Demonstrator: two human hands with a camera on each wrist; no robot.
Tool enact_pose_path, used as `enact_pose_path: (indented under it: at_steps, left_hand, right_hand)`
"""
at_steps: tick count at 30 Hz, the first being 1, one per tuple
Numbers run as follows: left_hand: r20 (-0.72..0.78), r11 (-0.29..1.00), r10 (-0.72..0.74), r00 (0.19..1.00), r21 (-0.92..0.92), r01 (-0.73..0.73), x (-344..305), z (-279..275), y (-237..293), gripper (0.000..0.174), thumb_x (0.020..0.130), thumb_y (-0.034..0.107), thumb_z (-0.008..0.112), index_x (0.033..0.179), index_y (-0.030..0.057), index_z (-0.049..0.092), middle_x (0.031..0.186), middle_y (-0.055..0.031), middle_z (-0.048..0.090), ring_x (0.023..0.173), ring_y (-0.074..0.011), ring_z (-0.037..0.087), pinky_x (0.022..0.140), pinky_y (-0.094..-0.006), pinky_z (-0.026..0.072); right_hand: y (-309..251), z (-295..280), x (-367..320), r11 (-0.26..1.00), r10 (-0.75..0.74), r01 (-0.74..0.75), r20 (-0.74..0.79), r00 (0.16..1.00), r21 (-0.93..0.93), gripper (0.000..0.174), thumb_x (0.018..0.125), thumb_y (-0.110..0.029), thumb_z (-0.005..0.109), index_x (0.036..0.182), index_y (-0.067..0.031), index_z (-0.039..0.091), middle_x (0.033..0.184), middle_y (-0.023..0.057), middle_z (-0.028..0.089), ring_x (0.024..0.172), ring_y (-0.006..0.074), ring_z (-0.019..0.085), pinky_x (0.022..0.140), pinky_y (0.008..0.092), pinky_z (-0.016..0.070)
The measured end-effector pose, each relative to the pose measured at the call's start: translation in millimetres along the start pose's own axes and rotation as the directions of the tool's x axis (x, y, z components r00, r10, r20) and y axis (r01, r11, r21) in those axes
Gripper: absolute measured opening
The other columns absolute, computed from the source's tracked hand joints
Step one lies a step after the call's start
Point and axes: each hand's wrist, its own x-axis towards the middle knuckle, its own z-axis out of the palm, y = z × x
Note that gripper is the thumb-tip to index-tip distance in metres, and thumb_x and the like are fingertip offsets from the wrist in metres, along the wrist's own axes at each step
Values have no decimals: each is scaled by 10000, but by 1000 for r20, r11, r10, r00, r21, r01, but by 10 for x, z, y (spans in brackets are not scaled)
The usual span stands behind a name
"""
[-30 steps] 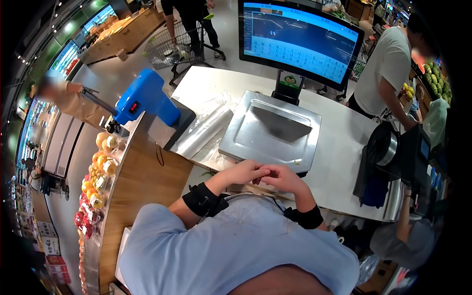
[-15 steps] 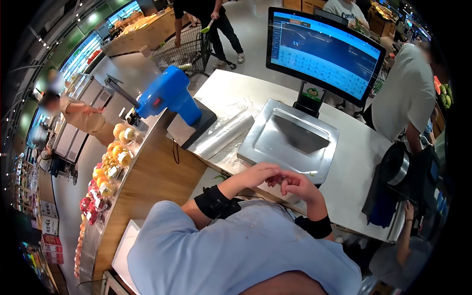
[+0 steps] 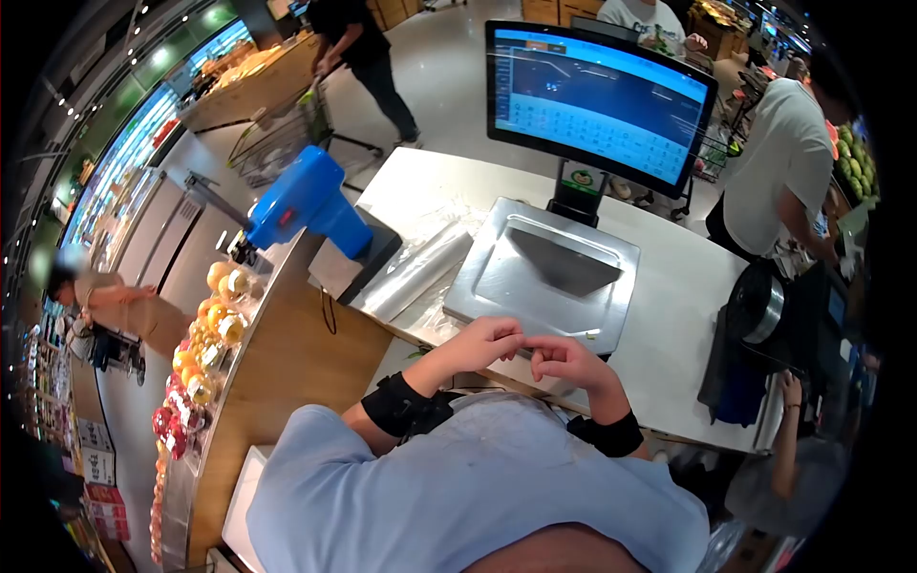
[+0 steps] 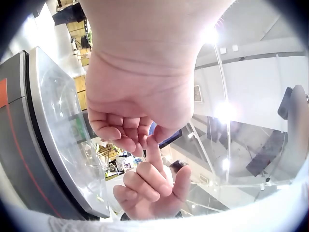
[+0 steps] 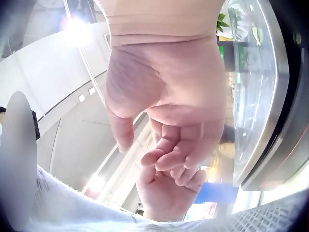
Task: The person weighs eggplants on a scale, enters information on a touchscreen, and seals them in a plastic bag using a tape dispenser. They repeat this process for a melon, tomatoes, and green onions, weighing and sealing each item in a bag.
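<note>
There are two hands (image 3: 480, 346) (image 3: 573, 363), one steel scale (image 3: 544, 272), one blue machine (image 3: 310, 202).

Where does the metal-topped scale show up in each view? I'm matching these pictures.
Head: the scale sits just right of centre, beyond the hands.
Left wrist: the scale runs down the left side, tilted in the picture.
Right wrist: the scale runs down the right side, also tilted.
Shared landmark: the left hand and right hand, fingers close together.
</note>
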Motion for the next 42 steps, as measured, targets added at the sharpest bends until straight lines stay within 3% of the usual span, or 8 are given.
enact_pose_path:
  at_steps: [9,13,15,17,19,26,33,42]
  left_hand:
    - [-47,957,74,996,285,-58,154,109,73,200,937,143,472,875,-12,584,698,-47,596,661,-125,556,630,-277,458]
    - [-16,938,116,993,330,-104,198,154,91,212,930,144,461,879,-18,588,695,-64,607,650,-146,568,623,-286,463]
    - [-21,937,129,991,330,-115,246,158,39,236,926,188,467,934,-8,598,713,-118,634,675,-231,616,653,-335,474]
    - [51,931,123,991,341,-133,264,190,76,242,925,188,477,932,-11,613,714,-121,634,672,-227,616,650,-333,477]
    - [-41,930,115,993,356,-93,276,224,70,228,920,183,507,911,-11,628,699,-104,633,643,-195,603,616,-311,469]
    - [42,931,75,996,356,-85,320,288,18,206,909,172,551,866,4,662,654,-47,627,586,-109,556,553,-264,440]
    - [122,911,47,991,402,-93,308,361,154,192,920,101,530,847,-33,646,681,-55,635,630,-112,579,602,-259,475]
    - [149,922,25,989,379,-81,217,365,70,211,926,62,475,854,-46,641,685,-66,641,635,-126,595,604,-261,482]
  right_hand:
    - [-109,-48,-137,999,-32,33,-54,998,12,472,893,-108,567,1349,-17,484,808,21,577,758,95,548,708,228,426]
    - [-35,-117,-188,1000,-27,26,-76,997,-6,443,906,-120,562,1333,-16,504,804,19,584,753,104,556,727,239,446]
    - [-24,-149,-210,999,-26,23,-122,992,-24,432,910,-124,562,1325,-18,514,804,19,589,755,106,560,733,241,453]
    - [-38,-139,-250,1000,2,-3,-119,993,-8,427,890,-101,559,1308,-22,536,792,23,595,757,107,555,746,247,449]
    - [-58,-127,-297,1000,-10,6,-172,985,-19,399,901,-116,561,1289,-26,551,795,22,599,757,108,557,745,249,450]
    - [-46,-123,-392,994,25,-49,-242,970,-96,278,923,-195,585,1144,-33,631,809,17,616,753,97,572,712,239,459]
    - [65,-117,-438,994,46,-69,-253,966,-81,249,918,-234,605,1048,-26,644,800,12,614,737,88,573,699,237,473]
    - [63,-4,-433,990,76,-104,-270,960,-91,263,922,-242,604,1067,-25,633,830,27,623,760,105,593,715,250,481]
